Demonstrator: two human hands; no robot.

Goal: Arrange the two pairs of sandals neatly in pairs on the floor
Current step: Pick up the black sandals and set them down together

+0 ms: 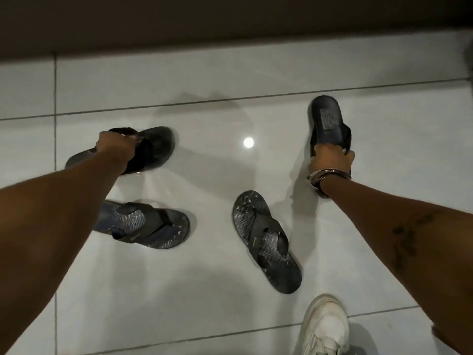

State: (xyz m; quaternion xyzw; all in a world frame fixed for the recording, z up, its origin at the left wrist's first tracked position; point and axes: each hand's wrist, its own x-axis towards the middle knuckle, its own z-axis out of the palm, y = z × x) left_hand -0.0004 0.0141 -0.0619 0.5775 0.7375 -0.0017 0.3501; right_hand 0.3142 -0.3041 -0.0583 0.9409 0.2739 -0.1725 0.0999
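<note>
My left hand [116, 146] grips the strap of a dark slide sandal [153, 147] at the left, its toe pointing right and slightly lifted off the tiles. My right hand [331, 160], with bracelets on the wrist, holds the matching dark slide sandal [326, 119] at the right, toe pointing away. Two grey patterned flip-flops lie loose on the floor between my arms: one flip-flop [148, 226] lies sideways at the lower left, partly hidden by my left forearm, and the other flip-flop [266, 239] lies diagonally in the middle.
The floor is glossy white tile [230, 73] with a lamp's reflection near the centre. A dark wall base [230, 19] runs along the top. My white sneaker [325, 326] stands at the bottom right.
</note>
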